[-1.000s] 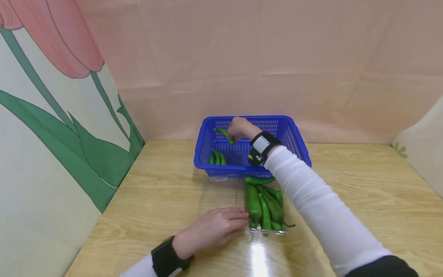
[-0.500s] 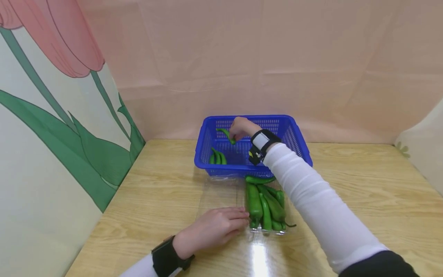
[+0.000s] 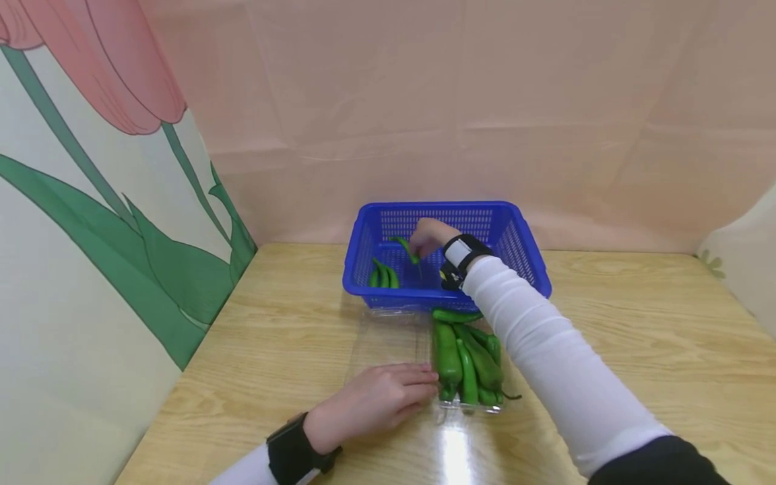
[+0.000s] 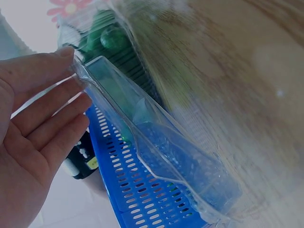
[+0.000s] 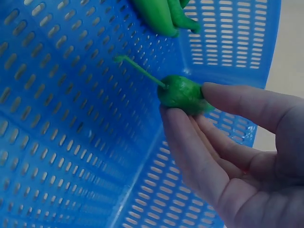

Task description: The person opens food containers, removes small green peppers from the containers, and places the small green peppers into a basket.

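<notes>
My right hand (image 3: 432, 237) is inside the blue plastic basket (image 3: 448, 294). Its thumb and fingers pinch a green chili pepper (image 5: 180, 92) near the stem end, with the thin stem sticking out in the right wrist view. Several more chilies (image 3: 383, 275) lie in the basket's near left corner. In front of the basket lies a clear plastic clamshell box (image 3: 388, 340), opened flat. Its right half holds several large and small green peppers (image 3: 469, 364). My left hand (image 3: 378, 401) holds the box's edge near the fold, thumb against fingers in the left wrist view.
The wooden table (image 3: 291, 323) extends to both sides of the box and basket. Behind the basket hangs a pinkish cloth (image 3: 455, 121). A wall panel with a printed tulip (image 3: 121, 67) borders the left side.
My right hand has moved slightly right and lower in the basket, carrying the pinched chili pepper. The left hand stays at the box's edge.
</notes>
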`<state>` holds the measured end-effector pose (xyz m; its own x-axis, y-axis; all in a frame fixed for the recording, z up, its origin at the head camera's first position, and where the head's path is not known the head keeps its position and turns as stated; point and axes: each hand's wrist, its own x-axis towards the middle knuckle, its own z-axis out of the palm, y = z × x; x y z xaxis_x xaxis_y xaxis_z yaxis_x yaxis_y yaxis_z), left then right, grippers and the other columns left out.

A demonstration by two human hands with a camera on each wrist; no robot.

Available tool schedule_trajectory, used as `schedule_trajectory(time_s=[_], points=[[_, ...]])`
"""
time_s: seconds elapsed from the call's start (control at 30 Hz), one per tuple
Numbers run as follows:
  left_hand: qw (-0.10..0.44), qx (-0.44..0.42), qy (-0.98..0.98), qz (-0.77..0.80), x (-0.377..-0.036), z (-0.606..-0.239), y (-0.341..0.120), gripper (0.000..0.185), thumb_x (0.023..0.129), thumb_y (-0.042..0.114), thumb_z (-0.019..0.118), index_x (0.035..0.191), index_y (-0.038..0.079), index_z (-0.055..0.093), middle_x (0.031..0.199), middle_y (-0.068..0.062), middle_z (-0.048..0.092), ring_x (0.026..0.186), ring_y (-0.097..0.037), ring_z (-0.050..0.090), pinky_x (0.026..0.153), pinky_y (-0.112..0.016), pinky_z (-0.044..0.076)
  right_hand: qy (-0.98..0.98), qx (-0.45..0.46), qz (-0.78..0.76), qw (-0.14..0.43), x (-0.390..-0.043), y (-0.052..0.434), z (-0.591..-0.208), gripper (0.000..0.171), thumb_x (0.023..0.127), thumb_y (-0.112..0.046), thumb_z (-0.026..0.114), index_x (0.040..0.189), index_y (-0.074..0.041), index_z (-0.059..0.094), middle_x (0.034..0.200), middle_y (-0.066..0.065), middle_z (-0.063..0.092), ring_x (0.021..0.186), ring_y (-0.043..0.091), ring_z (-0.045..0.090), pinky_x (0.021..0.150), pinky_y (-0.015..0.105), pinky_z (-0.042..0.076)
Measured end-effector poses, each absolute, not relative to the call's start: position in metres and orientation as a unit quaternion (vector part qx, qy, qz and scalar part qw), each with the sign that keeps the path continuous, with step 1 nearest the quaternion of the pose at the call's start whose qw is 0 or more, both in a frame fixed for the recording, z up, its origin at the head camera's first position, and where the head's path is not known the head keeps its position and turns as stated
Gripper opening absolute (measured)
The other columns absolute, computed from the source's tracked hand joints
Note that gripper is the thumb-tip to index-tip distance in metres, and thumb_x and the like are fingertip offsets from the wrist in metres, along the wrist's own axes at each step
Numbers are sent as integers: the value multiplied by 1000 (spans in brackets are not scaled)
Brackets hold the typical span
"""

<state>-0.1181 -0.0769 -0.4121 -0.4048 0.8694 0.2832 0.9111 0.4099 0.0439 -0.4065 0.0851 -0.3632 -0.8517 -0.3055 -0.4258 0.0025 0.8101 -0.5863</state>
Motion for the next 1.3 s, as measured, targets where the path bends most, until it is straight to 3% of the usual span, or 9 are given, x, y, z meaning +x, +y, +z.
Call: schedule_trajectory(time_s=[0.2,0.37,0.63,0.93,1.17,1.3], points=[[104,-535,-832,-99,-118,-412,-77,32,92,20,62,123,14,63,129,1,61,126,-13,52,110,-23,37,910,-108,-287,280,-408,86,-369,13,81,-5,65,90,3,68,71,2,63,65,12,64,89,36,57],[115,-537,-830,-95,-118,-412,-77,32,91,20,62,122,14,63,128,0,62,125,-13,53,111,-23,37,886,-104,-307,330,-411,86,-370,16,83,-3,63,97,5,65,80,6,63,70,14,65,85,32,59],[115,-535,-832,-93,-118,-412,-76,31,91,21,62,122,15,64,128,1,62,125,-13,53,110,-22,37,842,-103,-319,424,-416,88,-380,30,86,2,58,115,10,58,119,24,58,97,25,65,88,30,58],[118,-536,-831,-87,-117,-412,-76,32,91,21,63,122,14,63,128,1,62,125,-13,53,111,-23,37,790,-110,-372,474,-416,92,-394,17,87,7,53,104,9,55,96,14,58,90,22,61,90,30,57],[110,-534,-834,-86,-118,-411,-76,31,91,21,63,121,15,64,129,1,61,126,-12,52,111,-22,37,791,-102,-378,470,-409,89,-391,37,85,9,54,121,15,49,104,17,58,97,25,61,92,34,56],[118,-534,-832,-90,-118,-411,-75,30,91,20,63,120,14,65,127,1,63,125,-13,53,110,-22,37,792,-93,-373,474,-408,85,-391,38,85,10,55,122,15,48,109,20,55,99,28,60,91,35,56]])
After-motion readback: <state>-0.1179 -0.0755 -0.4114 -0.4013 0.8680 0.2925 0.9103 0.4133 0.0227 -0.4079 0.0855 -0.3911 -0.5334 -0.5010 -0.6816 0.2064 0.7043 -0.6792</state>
